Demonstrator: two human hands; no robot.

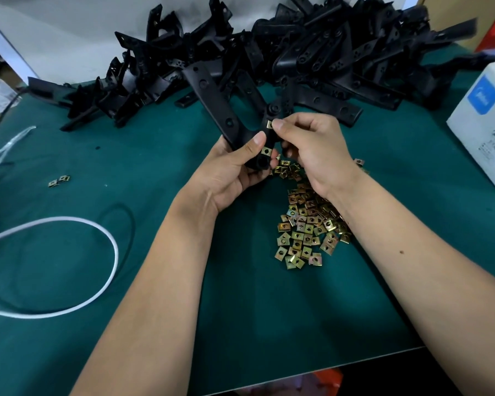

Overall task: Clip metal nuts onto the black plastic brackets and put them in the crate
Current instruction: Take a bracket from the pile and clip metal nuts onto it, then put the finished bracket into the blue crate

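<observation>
My left hand [235,172] grips the lower end of a black plastic bracket [220,107] held up over the green mat. One metal nut [266,151] sits clipped on the bracket beside my left thumb. My right hand [312,150] pinches a second metal nut [269,124] against the bracket's upper tab. A heap of loose brass-coloured nuts [309,224] lies on the mat under my right wrist. The crate is not in view.
A big pile of black brackets [297,52] fills the back of the green mat [155,172]. A white box [486,127] stands at the right. A white cord loop [69,267] lies at the left, with two stray nuts [59,180] beyond it.
</observation>
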